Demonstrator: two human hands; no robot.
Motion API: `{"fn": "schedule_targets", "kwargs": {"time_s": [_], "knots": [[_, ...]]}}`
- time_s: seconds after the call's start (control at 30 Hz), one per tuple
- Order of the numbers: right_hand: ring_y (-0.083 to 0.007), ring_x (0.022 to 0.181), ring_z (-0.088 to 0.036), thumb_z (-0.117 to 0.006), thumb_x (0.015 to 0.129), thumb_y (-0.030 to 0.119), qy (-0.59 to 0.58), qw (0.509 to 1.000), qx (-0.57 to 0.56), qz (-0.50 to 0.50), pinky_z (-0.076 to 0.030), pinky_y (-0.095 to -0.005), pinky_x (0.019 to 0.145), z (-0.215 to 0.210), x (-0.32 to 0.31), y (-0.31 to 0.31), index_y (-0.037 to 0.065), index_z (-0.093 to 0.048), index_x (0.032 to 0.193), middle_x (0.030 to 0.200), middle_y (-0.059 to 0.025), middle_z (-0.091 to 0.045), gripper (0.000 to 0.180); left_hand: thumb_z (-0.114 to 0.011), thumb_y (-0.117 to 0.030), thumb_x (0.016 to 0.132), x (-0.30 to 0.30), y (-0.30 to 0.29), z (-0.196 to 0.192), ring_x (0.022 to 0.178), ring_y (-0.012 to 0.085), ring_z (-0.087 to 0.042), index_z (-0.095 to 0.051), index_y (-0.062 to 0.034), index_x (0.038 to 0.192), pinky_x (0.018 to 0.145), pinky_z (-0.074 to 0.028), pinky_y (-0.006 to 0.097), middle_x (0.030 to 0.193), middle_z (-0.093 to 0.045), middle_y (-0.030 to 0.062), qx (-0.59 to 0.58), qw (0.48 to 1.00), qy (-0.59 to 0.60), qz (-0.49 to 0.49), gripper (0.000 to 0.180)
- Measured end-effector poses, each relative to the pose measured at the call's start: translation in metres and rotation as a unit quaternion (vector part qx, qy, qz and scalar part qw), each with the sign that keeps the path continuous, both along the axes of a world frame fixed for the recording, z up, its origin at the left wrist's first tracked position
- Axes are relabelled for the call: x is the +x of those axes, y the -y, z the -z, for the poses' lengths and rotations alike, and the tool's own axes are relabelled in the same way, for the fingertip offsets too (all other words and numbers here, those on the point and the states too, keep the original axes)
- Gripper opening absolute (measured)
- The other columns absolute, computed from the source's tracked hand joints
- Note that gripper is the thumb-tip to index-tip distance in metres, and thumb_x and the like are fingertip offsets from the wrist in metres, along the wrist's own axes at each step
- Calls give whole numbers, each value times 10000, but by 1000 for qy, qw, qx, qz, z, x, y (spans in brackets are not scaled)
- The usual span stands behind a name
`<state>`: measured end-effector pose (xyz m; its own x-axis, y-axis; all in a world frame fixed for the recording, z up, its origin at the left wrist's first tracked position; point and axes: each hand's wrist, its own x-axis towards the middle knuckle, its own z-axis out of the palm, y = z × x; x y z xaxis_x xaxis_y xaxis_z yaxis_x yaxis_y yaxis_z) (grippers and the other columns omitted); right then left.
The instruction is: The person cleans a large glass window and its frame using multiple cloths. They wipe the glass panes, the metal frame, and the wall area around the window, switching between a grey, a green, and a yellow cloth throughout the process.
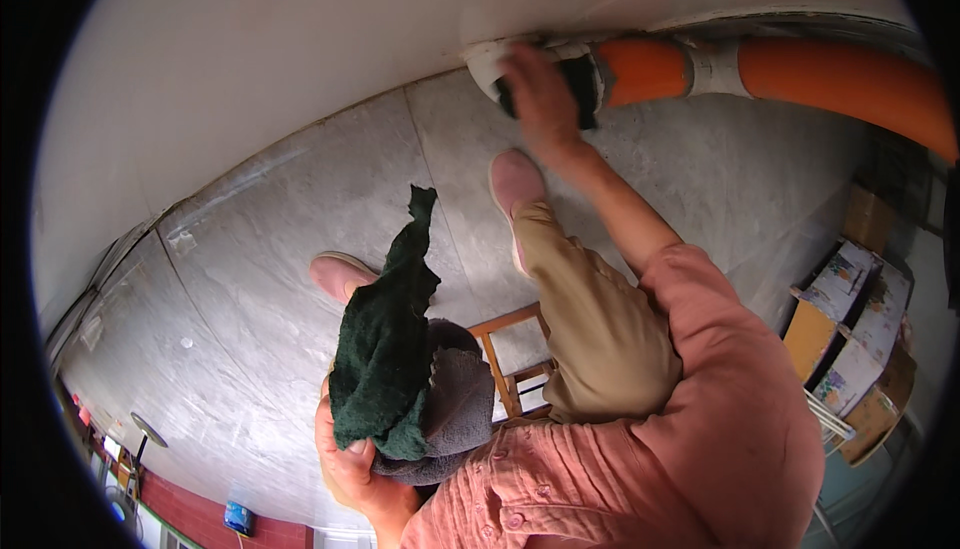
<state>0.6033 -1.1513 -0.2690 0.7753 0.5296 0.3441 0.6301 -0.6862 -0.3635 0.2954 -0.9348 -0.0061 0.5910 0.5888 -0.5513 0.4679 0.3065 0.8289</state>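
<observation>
My left hand [350, 464], low in the view in front of my body, grips a ragged dark green cloth [385, 349]. Bunched beside that cloth is a grey cloth [462, 399], partly hidden by it. My right hand [540, 94], slightly blurred, reaches far forward and presses a dark cloth [580, 89] around the whitish end fitting [487, 64] of an orange pipe [645, 71]. The cloth shows on both sides of this hand; the fingertips are not sharp.
The pipe runs right along the foot of a pale wall [300, 29]. Below me are a grey tiled floor [260, 219], my pink shoes [517, 181] and a wooden stool frame [510, 324]. Cardboard boxes [850, 319] are stacked at right; a blue container [238, 517] stands lower left.
</observation>
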Motion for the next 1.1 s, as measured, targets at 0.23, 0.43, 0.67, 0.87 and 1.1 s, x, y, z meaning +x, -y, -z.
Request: {"fn": "schedule_targets", "kwargs": {"time_s": [0.23, 0.43, 0.67, 0.87, 1.1], "knots": [[-308, 1261, -536, -536, 866, 175, 141, 747, -583, -285, -322, -511, 1149, 37, -5, -52, -11, -656, 1189, 1235, -159, -643, 391, -584, -174, 719, 16, 0, -5, 1140, 278, -541, -575, 41, 1013, 1064, -345, 374, 1233, -594, 179, 2, 999, -15, 30, 365], [-319, 1234, -552, -558, 858, 139, 154, 646, -652, -366, -322, -496, 1132, 5, -17, -36, 7, -640, 1212, 1165, -158, -667, 387, -569, -135, 705, 30, 10, -19, 1132, 267, -533, -602, 43, 945, 1060, -335, 365, 1227, -594, 176, -15, 999, -12, -45, 301], [-245, 1272, -533, -626, 820, 108, 67, 831, -342, -433, -448, -358, 1055, -32, 21, 66, 110, -617, 1244, 1237, -82, -634, 424, -559, -117, 721, -2, 5, -2, 1123, 249, -536, -598, 35, 1012, 1049, -347, 355, 1225, -598, 156, -29, 997, -4, -64, 330], [-316, 1111, -603, -585, 847, 14, -14, 998, -54, -32, -513, -408, 915, -30, 43, 58, 92, -608, 1195, 1159, -106, -636, 357, -551, -101, 736, 3, 3, 5, 1115, 233, -539, -594, 29, 1069, 1040, -356, 347, 1223, -600, 139, -35, 999, 4, -28, 360], [-371, 1217, -527, -571, 858, 31, -9, 1000, 20, 4, -449, -476, 994, 1, -5, 36, 86, -628, 1129, 1283, -156, -577, 282, -541, -83, 753, 0, 4, 11, 1106, 215, -543, -590, 21, 1135, 1029, -368, 337, 1221, -604, 120, -38, 999, 9, -11, 400]]}}
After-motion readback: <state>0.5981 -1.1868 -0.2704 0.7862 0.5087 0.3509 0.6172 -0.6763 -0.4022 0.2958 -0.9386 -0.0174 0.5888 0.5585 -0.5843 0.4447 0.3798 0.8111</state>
